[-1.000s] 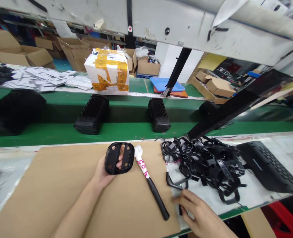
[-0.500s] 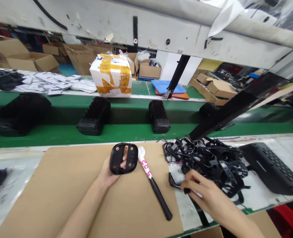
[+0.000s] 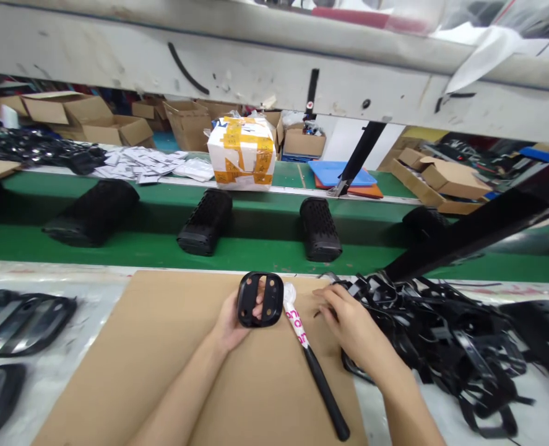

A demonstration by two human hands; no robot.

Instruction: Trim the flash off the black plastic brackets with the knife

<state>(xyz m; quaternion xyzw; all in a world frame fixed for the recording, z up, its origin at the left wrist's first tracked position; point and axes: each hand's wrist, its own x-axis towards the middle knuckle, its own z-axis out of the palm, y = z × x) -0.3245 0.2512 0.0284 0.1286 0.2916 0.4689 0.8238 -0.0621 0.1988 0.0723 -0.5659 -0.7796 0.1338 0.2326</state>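
Observation:
My left hand (image 3: 232,319) is closed around a black plastic cover plate (image 3: 245,303), rounded-square with holes and a middle slot; fingertips show through the slot. It is raised over a brown cardboard sheet (image 3: 172,347). My right hand (image 3: 348,319) is pinched, with a thin dark piece (image 3: 317,313) showing at its fingertips, too small to name. Between the hands lies a black-handled tool (image 3: 323,384), its upper part wrapped in white film with pink print. Right of my right hand is a tangled heap of black strips and frames (image 3: 460,347).
Black perforated cases (image 3: 320,229) lie along the green conveyor (image 3: 265,241). Larger black frames (image 3: 23,322) rest at left. A dark slanted post (image 3: 478,217) crosses at right. Behind the conveyor stands a taped white box (image 3: 241,155); a white beam (image 3: 255,74) runs overhead.
My right hand has moved from the front edge of the black heap leftward and up, towards the left hand. The left hand keeps its hold on the plate. The whole view has shifted.

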